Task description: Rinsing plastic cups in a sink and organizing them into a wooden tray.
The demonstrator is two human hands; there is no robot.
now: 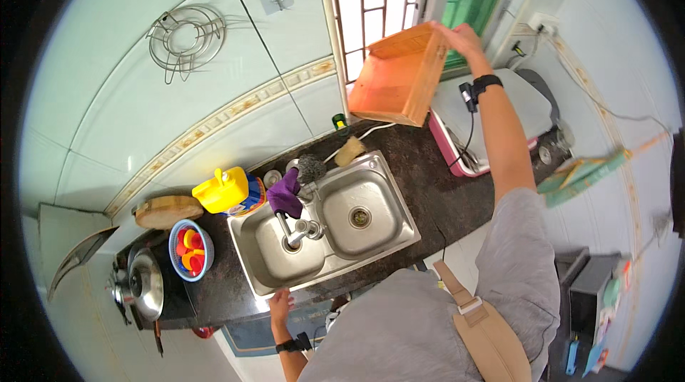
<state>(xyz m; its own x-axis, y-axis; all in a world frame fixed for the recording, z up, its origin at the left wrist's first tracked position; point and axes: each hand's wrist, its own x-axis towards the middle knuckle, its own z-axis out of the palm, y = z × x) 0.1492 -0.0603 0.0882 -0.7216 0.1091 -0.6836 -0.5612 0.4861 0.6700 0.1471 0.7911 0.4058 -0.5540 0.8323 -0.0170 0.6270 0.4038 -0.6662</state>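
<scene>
My right hand is raised high toward the window and grips the top edge of an orange wooden box, which hangs open side toward me above the dark counter. My left hand rests flat on the front edge of the dark counter, just in front of the left basin of a steel double sink. Both wrists wear a black band. A tap stands between the two basins, and a purple cloth lies draped on the sink's back rim.
A yellow jug, a round wooden board and a blue bowl of red and yellow pieces stand left of the sink. A steel kettle sits far left. A pink-edged appliance with a grey lid stands right. A wire rack hangs on the tiled wall.
</scene>
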